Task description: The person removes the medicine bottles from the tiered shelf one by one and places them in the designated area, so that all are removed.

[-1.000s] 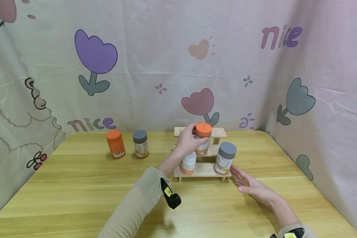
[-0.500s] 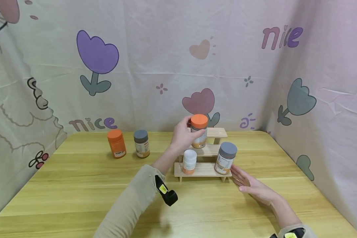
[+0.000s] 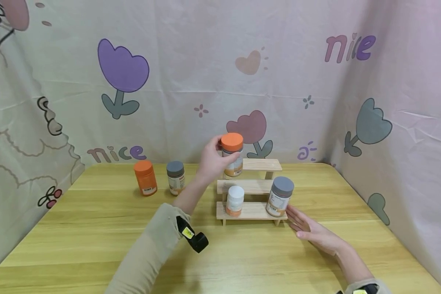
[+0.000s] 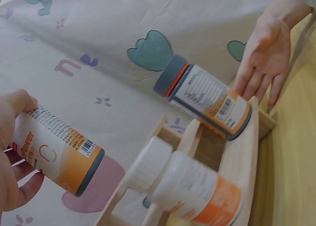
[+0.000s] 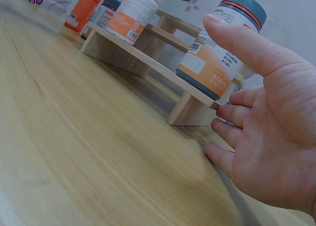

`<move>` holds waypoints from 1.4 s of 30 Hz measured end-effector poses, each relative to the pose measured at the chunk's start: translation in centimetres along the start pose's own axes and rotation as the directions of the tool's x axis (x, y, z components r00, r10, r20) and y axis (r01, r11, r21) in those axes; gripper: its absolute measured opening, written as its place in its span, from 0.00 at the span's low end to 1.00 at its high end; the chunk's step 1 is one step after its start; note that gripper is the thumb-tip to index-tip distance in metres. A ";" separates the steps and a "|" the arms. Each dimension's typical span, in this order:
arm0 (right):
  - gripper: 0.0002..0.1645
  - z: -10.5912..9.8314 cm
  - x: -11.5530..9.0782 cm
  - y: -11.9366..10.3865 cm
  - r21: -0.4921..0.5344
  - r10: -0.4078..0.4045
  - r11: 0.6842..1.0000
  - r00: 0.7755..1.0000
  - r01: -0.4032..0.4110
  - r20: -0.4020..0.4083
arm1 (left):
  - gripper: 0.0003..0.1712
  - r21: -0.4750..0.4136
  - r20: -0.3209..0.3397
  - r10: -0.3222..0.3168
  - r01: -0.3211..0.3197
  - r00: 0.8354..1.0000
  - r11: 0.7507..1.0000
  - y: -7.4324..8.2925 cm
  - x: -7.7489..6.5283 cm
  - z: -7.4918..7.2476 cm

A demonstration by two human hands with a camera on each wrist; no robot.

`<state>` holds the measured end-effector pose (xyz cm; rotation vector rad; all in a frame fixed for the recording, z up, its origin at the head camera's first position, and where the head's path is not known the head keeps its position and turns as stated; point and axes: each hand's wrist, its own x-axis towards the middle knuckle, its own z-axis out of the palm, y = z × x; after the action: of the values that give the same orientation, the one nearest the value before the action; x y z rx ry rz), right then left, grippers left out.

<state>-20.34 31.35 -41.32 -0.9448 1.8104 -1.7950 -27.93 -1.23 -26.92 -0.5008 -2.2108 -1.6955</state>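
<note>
The left hand (image 3: 210, 164) is holding the orange-capped bottle (image 3: 236, 165) up in the air, right by the wooden stand's (image 3: 255, 210) upper left end! Its fingers are curling around the bottle, thumb lying across the front, the others wrapping behind. The bottle is staying clear of the wood, and in the left wrist view its lower rim is hanging apart from the stand, the orange-and-white label and barcode showing.

Over on the other side, the right hand (image 3: 312, 233) is resting low, just beyond the stand's right end. Its fingers are stretching out loosely toward the lowest step, thumb standing wide of the rest, palm turning to the stand, nothing in its grasp. Whether those fingertips are touching the wood or the bottle there, I cannot tell.

On the stand's lowest step, two more are standing: the white bottle (image 3: 235, 199) is taking the left end, the large grey-capped bottle (image 3: 278, 201) is taking the right end, close to those fingertips.

Well to the left of the stand, another pair is waiting on the table (image 3: 95, 245): the small grey-capped bottle (image 3: 174, 176) is standing nearer the stand, the all-orange bottle (image 3: 145, 177) farther out. Behind the stand, the printed cloth (image 3: 191, 53) is hanging, tulips, hearts and lettering showing.
</note>
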 end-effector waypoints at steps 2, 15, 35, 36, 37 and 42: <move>0.46 0.1 0.0 0.0 0.005 0.000 1.000 1.000 0.000 0.002 | 0.32 0.000 -0.011 0.020 -0.020 1.000 1.000 0.0 0.0 -0.8; 0.46 -0.1 -0.1 0.2 0.010 -0.007 1.000 1.000 0.007 0.002 | 0.32 0.121 -0.060 -0.024 0.031 0.998 0.992 -0.1 -1.1 -6.0; 0.46 -0.2 -0.1 0.3 0.019 -0.001 1.000 1.000 0.001 -0.001 | 0.36 0.242 -0.106 -0.093 0.116 0.990 0.963 -3.7 -4.8 -11.1; 0.46 -0.2 -0.1 0.2 0.020 0.001 1.000 1.000 -0.001 -0.001 | 0.36 0.253 -0.112 -0.093 0.119 0.989 0.960 -3.8 -5.0 -11.3; 0.46 -0.2 -0.1 0.2 0.021 0.002 1.000 1.000 -0.002 0.000 | 0.36 0.258 -0.116 -0.092 0.120 0.989 0.959 -3.9 -5.2 -11.5; 0.47 -0.2 -0.1 0.1 0.016 0.006 1.000 1.000 -0.006 -0.001 | 0.36 0.282 -0.130 -0.107 0.140 0.986 0.949 -4.6 -6.1 -12.8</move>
<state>-20.48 31.56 -41.44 -0.9313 1.7956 -1.8035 -24.17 -15.21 -30.41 -0.1910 -2.3935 -1.3801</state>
